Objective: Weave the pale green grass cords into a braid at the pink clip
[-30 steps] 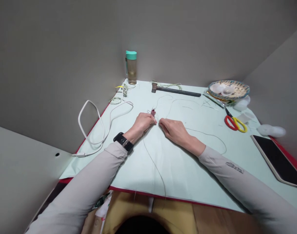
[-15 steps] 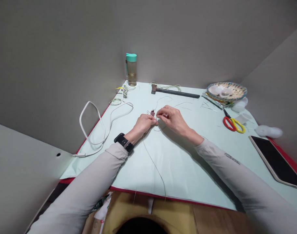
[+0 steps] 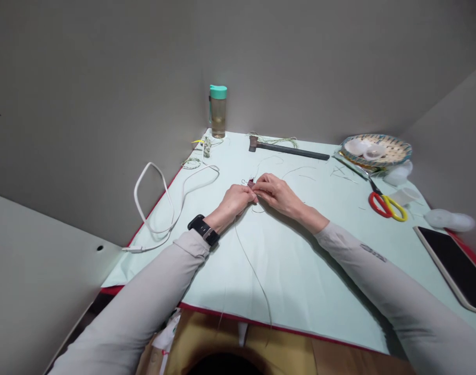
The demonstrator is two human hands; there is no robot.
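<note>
My left hand (image 3: pixel 236 200), with a black watch (image 3: pixel 204 229) on its wrist, is closed in a pinch on a thin cord (image 3: pixel 252 266). One strand trails from under that hand across the tabletop and over the front edge. Just beyond the fingertips, a small dark red binder clip (image 3: pixel 251 183) with wire handles sits on the table, at the cord's upper end. My right hand (image 3: pixel 279 195) is also closed, its thumb and fingertips meeting the left fingertips beside the clip. The bit of cord between the fingers is too small to make out.
Behind the hands lies a hammer-like tool (image 3: pixel 292 150) with a dark handle. A bottle (image 3: pixel 218 114) stands at the back left, near a white cable (image 3: pixel 171 208). To the right are scissors (image 3: pixel 390 205), a woven basket (image 3: pixel 398 148) and a phone (image 3: pixel 452 268). Grey panels enclose the table.
The view has shifted slightly, moving everything to the right in the picture. My right hand has come down against the left fingertips, where a small gap showed before.
</note>
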